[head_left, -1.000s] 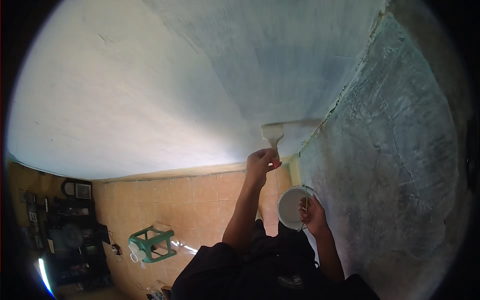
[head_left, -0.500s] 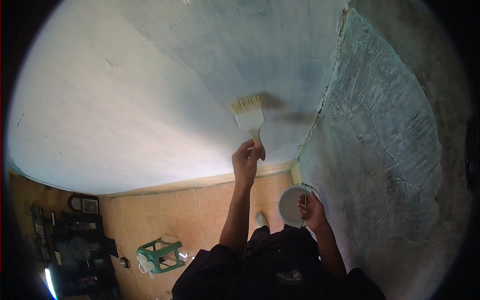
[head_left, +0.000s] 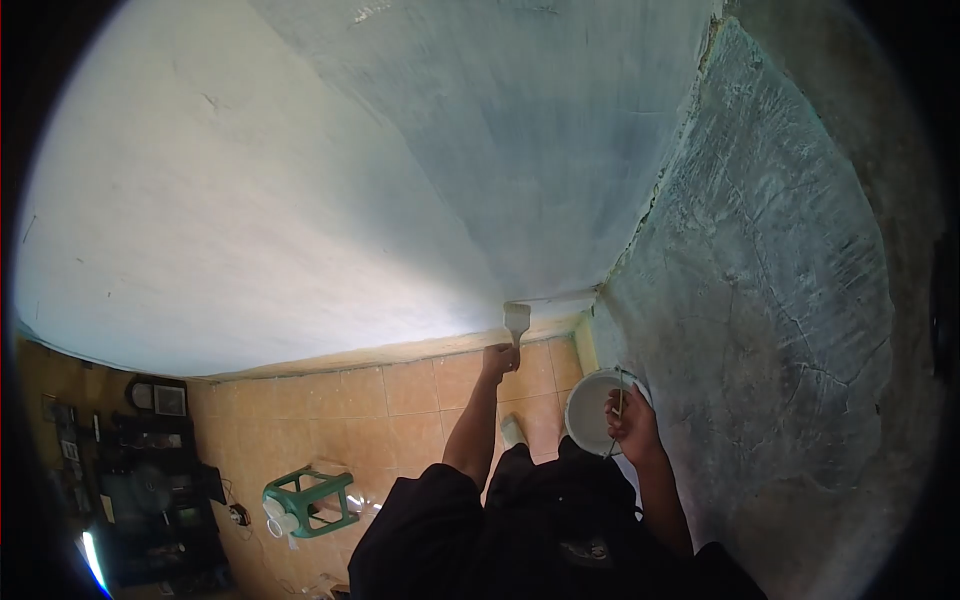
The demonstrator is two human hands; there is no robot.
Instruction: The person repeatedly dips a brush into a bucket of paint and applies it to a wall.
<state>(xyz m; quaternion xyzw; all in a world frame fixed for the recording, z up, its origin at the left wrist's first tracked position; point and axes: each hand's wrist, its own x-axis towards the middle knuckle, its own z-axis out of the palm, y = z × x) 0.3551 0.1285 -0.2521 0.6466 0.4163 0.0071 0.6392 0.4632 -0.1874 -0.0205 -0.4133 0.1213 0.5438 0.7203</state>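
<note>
My left hand (head_left: pixel 499 361) is closed around the handle of a wide flat paintbrush (head_left: pixel 517 319). The bristles point away from me and meet the bottom of the wall (head_left: pixel 570 190), just above the yellowish strip along the floor. In my right hand (head_left: pixel 632 420) is the thin handle of a pale bucket (head_left: pixel 585 440), which hangs at my right side. The bucket's inside looks whitish, but its contents cannot be made out clearly. A grey, damp-looking area covers the wall's right part, while its left part is pale.
A rough, cracked grey wall (head_left: pixel 760 260) rises close on my right, meeting the painted wall at a corner. On the orange tiled floor (head_left: pixel 410 388) stands a green stool (head_left: pixel 312 500) with a clear container on it. Dark shelving (head_left: pixel 150 480) fills the far left.
My left hand has brought the paintbrush down the wall, from mid-height to its bottom edge. The bucket stays in my right hand, and the view has shifted slightly.
</note>
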